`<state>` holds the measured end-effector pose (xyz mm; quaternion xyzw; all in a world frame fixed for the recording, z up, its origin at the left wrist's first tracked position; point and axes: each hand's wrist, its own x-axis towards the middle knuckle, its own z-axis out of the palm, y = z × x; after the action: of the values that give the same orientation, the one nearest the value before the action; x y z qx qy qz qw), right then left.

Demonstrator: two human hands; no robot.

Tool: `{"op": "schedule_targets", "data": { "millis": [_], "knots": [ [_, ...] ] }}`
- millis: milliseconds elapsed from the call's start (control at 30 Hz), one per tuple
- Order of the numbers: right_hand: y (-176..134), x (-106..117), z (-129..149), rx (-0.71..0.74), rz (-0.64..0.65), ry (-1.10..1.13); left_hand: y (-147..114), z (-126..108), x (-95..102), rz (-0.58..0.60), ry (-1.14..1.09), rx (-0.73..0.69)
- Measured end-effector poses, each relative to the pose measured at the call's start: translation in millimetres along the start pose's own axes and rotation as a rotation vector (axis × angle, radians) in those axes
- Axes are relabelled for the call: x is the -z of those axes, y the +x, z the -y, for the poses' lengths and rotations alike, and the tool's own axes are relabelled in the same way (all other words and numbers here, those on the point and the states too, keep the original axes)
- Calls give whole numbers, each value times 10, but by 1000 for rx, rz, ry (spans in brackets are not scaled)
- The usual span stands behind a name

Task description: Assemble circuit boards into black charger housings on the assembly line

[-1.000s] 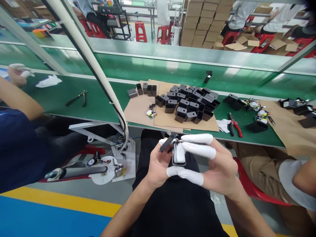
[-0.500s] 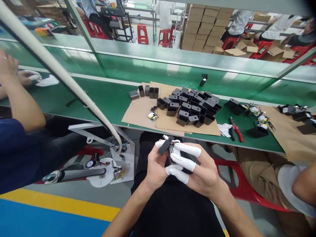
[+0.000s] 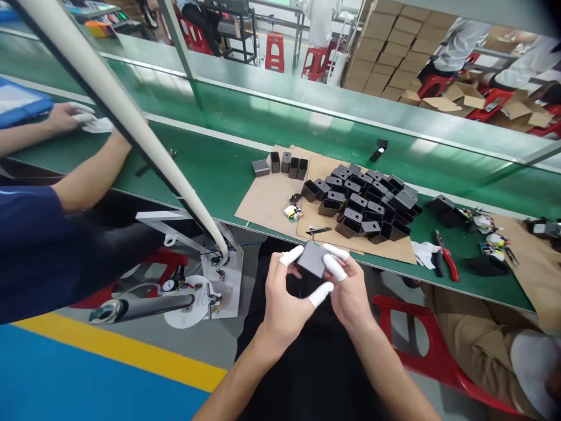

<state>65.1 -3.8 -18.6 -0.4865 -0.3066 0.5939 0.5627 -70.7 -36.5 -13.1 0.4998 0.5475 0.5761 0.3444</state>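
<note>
Between my two hands, above my lap, is a black plastic housing [image 3: 312, 259]. My left hand [image 3: 284, 295] grips its left side, white finger cots on the fingertips. My right hand [image 3: 348, 286], also in finger cots, closes on its right edge. Thin coloured wires [image 3: 312, 237] come out at the far end, near a flat black piece [image 3: 319, 230] at the cardboard's edge. Just beyond lies a small circuit board [image 3: 293, 213] with a white and yellow part. Many more black housings [image 3: 357, 202] crowd together on the cardboard sheet [image 3: 258, 202].
Red-handled pliers [image 3: 447, 257] and a white cloth [image 3: 425, 254] lie on the green bench [image 3: 210, 169] to the right. A slanting pale pole [image 3: 131, 126] crosses the left side. A co-worker's arm [image 3: 94, 175] reaches over the bench at left. A red stool [image 3: 421, 339] stands at right.
The held piece has been turned, so a broad grey-black face now points up. My fingers have shifted to its two sides. The view has swung left, and the co-worker's arm reaches farther forward.
</note>
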Motion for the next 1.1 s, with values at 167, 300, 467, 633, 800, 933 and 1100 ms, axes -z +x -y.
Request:
{"op": "schedule_targets", "data": {
  "millis": [167, 300, 467, 633, 800, 933, 1100],
  "knots": [
    [55, -105, 140, -354, 81, 277, 82, -13, 270, 111, -325, 29],
    [-28, -170, 159, -450, 103, 350, 114, 20, 319, 95, -434, 45],
    [-125, -167, 96, -446, 58, 328, 37, 48, 292, 53, -484, 41],
    [-176, -65, 61, -338, 41, 229, -26, 74, 238, 60, -488, 91],
    [134, 82, -14, 106, -93, -51, 54, 233, 163, -23, -443, 191],
    [672, 141, -142, 705, -209, -568, 155, 440, 64, -100, -419, 257],
    [1095, 85, -375, 953, -99, -1068, 200, 370, 60, -10, -375, 142]
  ]
}}
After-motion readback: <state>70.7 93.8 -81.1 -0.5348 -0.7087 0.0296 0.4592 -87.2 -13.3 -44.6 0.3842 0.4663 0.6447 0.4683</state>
